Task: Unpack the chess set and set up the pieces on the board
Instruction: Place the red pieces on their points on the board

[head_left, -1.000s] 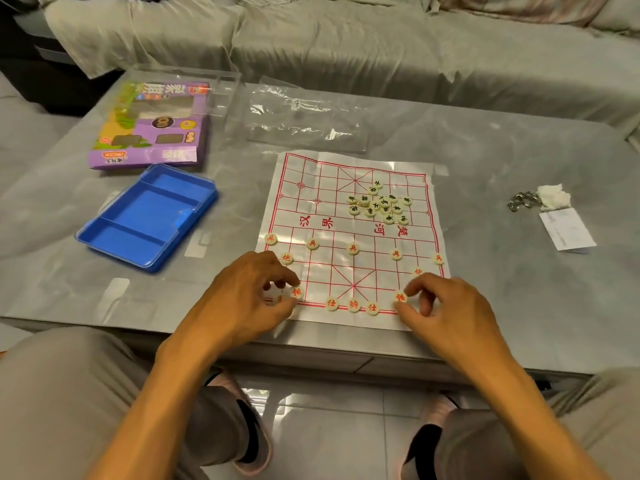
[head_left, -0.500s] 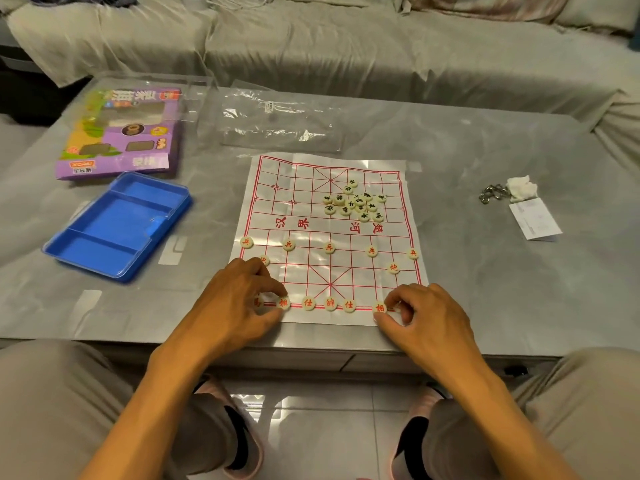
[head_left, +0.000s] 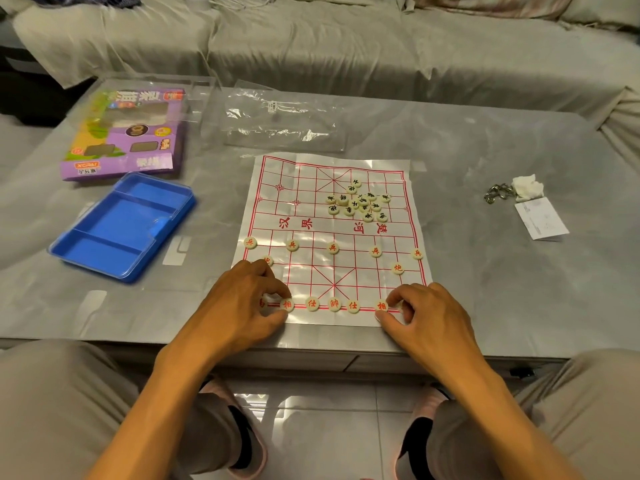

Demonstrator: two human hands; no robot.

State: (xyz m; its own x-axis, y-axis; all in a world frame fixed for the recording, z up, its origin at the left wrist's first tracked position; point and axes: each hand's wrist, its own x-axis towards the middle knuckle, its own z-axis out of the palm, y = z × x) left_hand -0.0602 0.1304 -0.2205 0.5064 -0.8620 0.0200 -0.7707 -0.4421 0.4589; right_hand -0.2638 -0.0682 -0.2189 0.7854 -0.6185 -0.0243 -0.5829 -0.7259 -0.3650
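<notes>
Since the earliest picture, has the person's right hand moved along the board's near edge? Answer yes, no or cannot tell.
No. The right hand pinches pieces at the board's near right corner, beside the same red piece, as before.

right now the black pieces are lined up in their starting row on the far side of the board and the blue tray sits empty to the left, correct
Not quite. In the head view the black pieces are not lined up: they lie in a loose heap on the far half of the board. The rest holds: the blue tray sits empty to the left of the board.
</notes>
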